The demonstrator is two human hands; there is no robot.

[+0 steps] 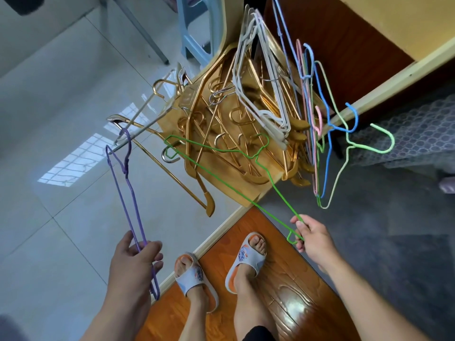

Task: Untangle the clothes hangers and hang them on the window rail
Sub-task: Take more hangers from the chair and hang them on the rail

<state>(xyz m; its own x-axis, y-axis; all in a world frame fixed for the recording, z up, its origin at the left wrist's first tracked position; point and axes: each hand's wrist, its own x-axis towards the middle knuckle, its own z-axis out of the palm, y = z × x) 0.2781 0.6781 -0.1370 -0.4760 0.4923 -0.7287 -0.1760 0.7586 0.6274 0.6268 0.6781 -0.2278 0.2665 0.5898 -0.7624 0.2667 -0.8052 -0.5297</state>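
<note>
Head view: left hand (138,257) has its grip closed around the corner of a purple wire hanger (128,193), which hangs free at 9 o'clock of the pile, hook end up by the gold bars. Looks clear of the tangle, though the hook sits close to one gold hanger's bar; can't tell if they touch.

Right hand (311,238) pinches the corner of the green wire hanger (221,173). Its long wire runs toward 11 o'clock across the heap of gold hangers (221,134) on the wooden stool (246,198); hook end lies on top of the gold ones, near the white hangers (258,94).

Pastel wire hangers (320,134) bunched at 3 o'clock of the heap, not being handled.

Judgement: green one is the step in hand. Lift it up before pulling toward the body, so the hook clears the gold hooks underneath. If it snags, rotate the frame, don't yank, or the heap slides off the stool.

Window rail not in view.
</note>
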